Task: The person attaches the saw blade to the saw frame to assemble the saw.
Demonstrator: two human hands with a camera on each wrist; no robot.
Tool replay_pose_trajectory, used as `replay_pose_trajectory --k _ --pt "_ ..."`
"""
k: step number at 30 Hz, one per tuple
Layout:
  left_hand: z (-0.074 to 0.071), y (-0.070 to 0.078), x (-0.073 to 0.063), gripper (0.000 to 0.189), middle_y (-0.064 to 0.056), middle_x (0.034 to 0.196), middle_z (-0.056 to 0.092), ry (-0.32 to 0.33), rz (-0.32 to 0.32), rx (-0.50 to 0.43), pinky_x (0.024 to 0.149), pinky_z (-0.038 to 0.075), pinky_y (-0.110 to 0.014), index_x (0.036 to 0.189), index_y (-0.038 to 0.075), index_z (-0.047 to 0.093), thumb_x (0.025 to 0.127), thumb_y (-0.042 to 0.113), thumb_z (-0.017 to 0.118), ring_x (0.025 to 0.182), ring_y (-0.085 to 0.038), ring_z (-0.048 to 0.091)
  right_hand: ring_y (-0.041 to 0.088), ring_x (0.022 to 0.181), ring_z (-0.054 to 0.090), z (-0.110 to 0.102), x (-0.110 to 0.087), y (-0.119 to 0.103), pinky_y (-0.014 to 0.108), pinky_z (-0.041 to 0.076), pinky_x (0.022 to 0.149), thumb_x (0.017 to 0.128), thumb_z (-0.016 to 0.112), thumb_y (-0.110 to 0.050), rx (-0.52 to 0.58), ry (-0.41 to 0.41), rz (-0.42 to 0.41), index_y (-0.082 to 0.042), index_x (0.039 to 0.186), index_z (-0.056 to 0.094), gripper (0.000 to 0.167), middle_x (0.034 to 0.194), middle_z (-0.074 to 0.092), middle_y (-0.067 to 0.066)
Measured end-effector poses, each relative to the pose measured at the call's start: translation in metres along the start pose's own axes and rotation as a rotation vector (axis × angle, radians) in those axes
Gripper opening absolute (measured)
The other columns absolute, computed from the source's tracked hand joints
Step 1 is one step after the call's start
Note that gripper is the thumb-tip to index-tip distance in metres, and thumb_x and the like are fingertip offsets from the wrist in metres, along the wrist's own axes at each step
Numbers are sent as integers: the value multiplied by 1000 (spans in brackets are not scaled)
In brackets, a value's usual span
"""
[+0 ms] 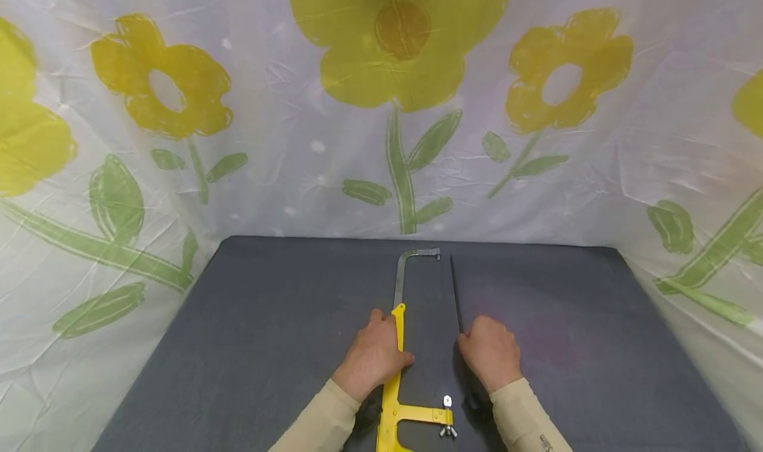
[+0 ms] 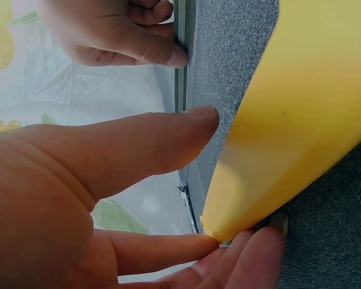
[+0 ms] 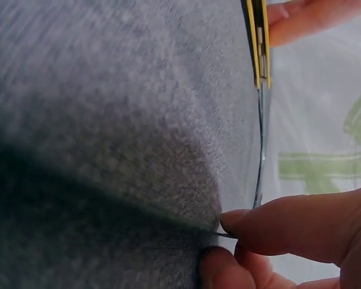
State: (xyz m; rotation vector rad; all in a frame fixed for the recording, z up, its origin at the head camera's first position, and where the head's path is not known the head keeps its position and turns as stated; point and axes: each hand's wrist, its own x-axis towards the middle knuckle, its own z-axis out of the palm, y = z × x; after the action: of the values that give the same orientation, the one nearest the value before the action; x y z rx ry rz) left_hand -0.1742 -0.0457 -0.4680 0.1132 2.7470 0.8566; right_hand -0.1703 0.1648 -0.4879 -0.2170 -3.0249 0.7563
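A hacksaw frame (image 1: 390, 399) lies lengthwise on the table, yellow at the near end with a grey metal arm bending right at the far end. My left hand (image 1: 375, 352) holds its yellow part, thumb on the right side and fingers on the left. In the left wrist view, fingertips (image 2: 259, 256) curl at the frame's edge while the thumb (image 2: 162, 141) stands apart from it. To the right, my right hand (image 1: 491, 352) pinches a thin dark hacksaw blade (image 1: 456, 293) pointing away from me. The right wrist view shows the blade (image 3: 227, 235) edge-on between thumb and finger.
A wing nut (image 1: 448, 431) and a metal blade holder (image 1: 447, 401) sit on the frame's near crosspiece. Dark grey cloth covers the table (image 1: 286, 293). White sheeting (image 1: 268, 173) with printed yellow flowers hangs behind the table and along both sides.
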Motion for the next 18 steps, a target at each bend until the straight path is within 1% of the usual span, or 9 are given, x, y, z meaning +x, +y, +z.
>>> replay_pose_trajectory --k 4,6,9,10,11,13,14,16,18 --pt "0 0 0 68 -25 127 54 6 6 4 68 62 -43 134 -13 64 82 18 95 76 -28 63 17 55 36 0 2 0 33 29 53 91 67 -11 32 -21 -5 -19 50 46 46 56 34 -6" --pt "0 0 0 67 -25 127 55 8 10 8 68 62 -43 134 -13 64 82 17 94 76 -28 62 18 57 40 0 3 1 34 32 55 91 69 -12 38 -29 -2 -17 56 51 40 59 41 -4" --pt "0 1 -1 66 -24 125 54 11 11 14 68 62 -42 134 -13 65 82 17 94 75 -27 62 21 64 52 -2 4 1 39 44 59 93 73 -13 43 -45 12 -9 75 65 20 70 60 4" --pt "-1 1 -1 66 -24 125 55 11 10 16 68 62 -42 133 -13 65 82 18 94 74 -27 62 24 68 58 -2 4 1 42 49 63 93 75 -14 39 -50 16 -6 83 69 14 78 67 7" --pt "-1 1 -1 66 -24 125 55 12 9 16 68 62 -42 133 -13 65 82 18 94 74 -27 62 26 74 63 -3 4 0 46 53 68 94 77 -15 37 -55 21 -4 93 71 12 87 72 11" --pt "-1 1 -1 65 -23 125 54 13 5 14 68 62 -41 133 -12 65 82 18 94 74 -26 62 31 82 69 -4 5 0 51 57 75 94 78 -16 38 -68 20 -1 105 72 20 99 76 16" --pt "-1 1 -1 65 -23 125 55 15 4 13 68 62 -41 133 -12 65 82 17 94 74 -26 62 32 84 69 -4 6 1 52 57 77 94 78 -16 42 -75 16 0 107 71 22 101 76 17" --pt "0 1 -1 65 -23 125 55 15 3 14 68 62 -41 134 -12 65 83 16 94 75 -26 62 30 84 68 -3 7 3 51 56 77 94 78 -17 56 -85 4 0 108 71 23 102 76 17" --pt "0 1 -2 65 -21 124 54 15 3 17 70 62 -41 135 -11 65 83 14 93 77 -26 62 25 79 69 -2 8 6 45 55 72 95 78 -16 100 -108 2 0 110 70 23 95 76 13"
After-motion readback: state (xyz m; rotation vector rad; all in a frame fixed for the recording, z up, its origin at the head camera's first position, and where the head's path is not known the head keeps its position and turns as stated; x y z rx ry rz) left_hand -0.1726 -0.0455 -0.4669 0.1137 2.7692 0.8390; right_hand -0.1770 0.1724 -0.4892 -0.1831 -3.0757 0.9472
